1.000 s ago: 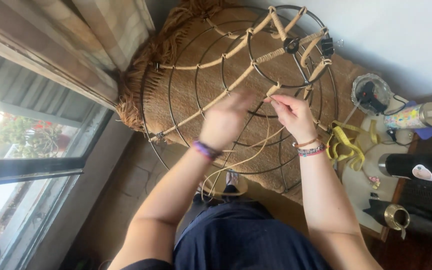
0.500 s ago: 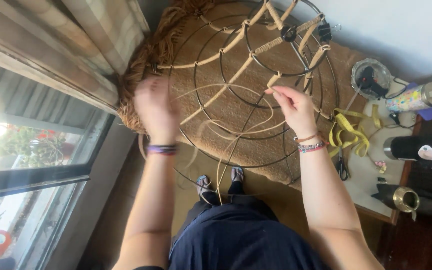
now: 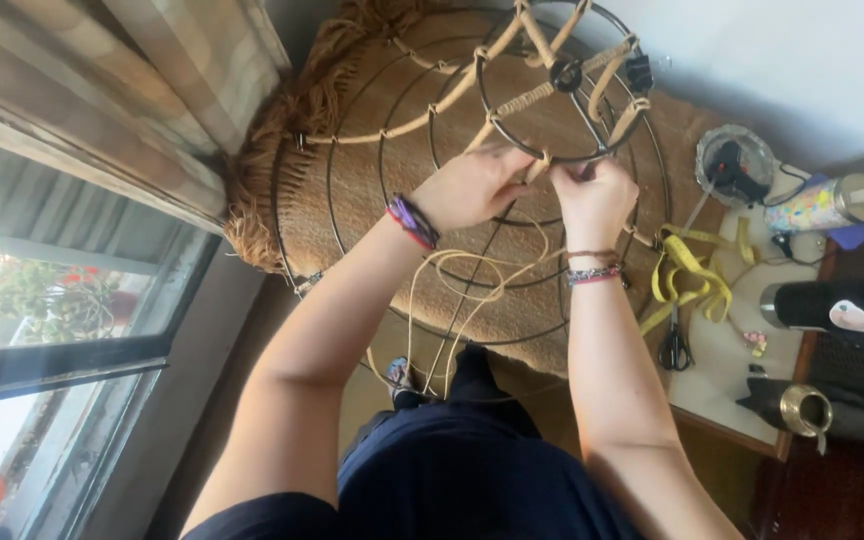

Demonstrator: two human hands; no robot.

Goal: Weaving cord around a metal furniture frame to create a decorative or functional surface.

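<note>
Left hand (image 3: 472, 188) and right hand (image 3: 592, 195) close together, both pinching tan cord (image 3: 472, 290) at the wire lampshade frame (image 3: 352, 150) — yellow tape measure (image 3: 687, 275) nearby

Black wire frame (image 3: 352, 190) wrapped in tan cord (image 3: 472, 290); yellow tape measure (image 3: 687, 275); black scissors (image 3: 674, 345).

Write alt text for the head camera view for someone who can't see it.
Both hands, left hand and right hand, meet at a round wire frame, working pale cord onto a spoke. Scissors and yellow tape lie on a side table.
</note>
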